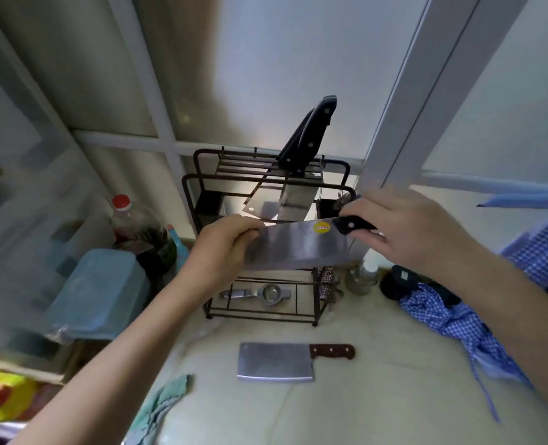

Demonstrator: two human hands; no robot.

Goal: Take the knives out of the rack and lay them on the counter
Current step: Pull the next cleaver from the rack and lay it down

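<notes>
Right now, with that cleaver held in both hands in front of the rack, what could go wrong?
1. The left hand pinches the bare blade of the held cleaver; a slip could cut the fingers.
2. The wooden-handled cleaver already lies on the counter just below; setting the held one down carelessly could knock blade on blade.
3. More black-handled knives stand in the rack close behind; the right hand could bump them.
</notes>
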